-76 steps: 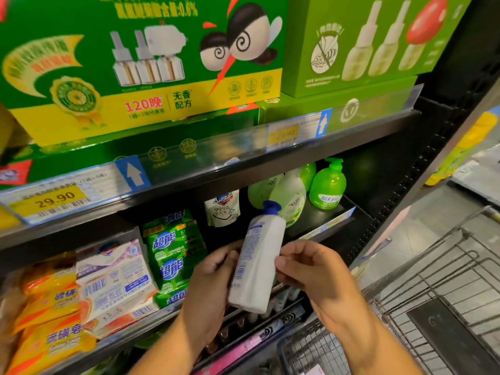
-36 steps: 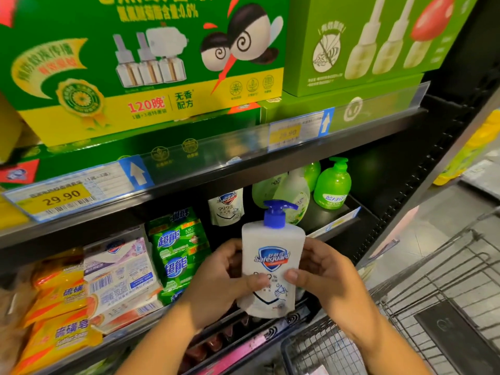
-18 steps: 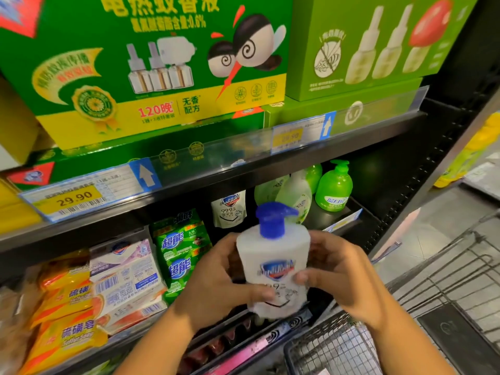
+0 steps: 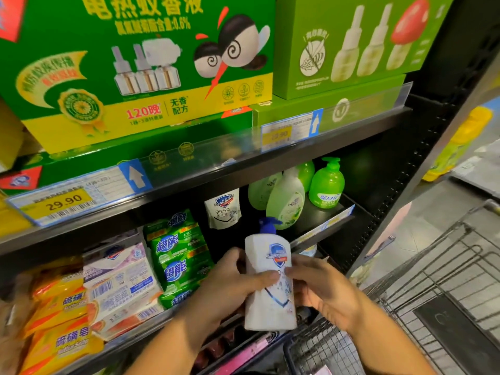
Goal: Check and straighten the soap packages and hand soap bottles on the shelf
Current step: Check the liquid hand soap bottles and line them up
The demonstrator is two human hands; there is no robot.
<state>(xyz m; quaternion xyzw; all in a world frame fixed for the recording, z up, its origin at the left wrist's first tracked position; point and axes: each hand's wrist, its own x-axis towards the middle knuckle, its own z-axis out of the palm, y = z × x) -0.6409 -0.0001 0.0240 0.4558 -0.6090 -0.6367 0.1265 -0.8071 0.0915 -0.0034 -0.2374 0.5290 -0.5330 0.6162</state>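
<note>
A white hand soap bottle (image 4: pixel 267 269) with a blue pump and a shield logo is held upright in front of the shelf, label toward me. My left hand (image 4: pixel 230 282) grips its left side, thumb across the front. My right hand (image 4: pixel 322 288) holds its right side. On the shelf behind stand another white soap bottle (image 4: pixel 223 209), a pale green bottle (image 4: pixel 285 203) leaning left, and a bright green pump bottle (image 4: pixel 327 185). Green soap packages (image 4: pixel 176 255), white soap packages (image 4: pixel 121 282) and yellow soap packages (image 4: pixel 59 315) lie stacked at the left.
The shelf above carries big green boxes (image 4: pixel 140 66) and a price rail with a 29.90 tag (image 4: pixel 63 203). A wire shopping cart (image 4: pixel 433 307) stands at the lower right. A lower shelf edge (image 4: pixel 243 350) runs under my hands.
The bottle was turned from its back label to its front label, tipped toward me, and now stands upright and slightly lower. Both hands stayed on it.
</note>
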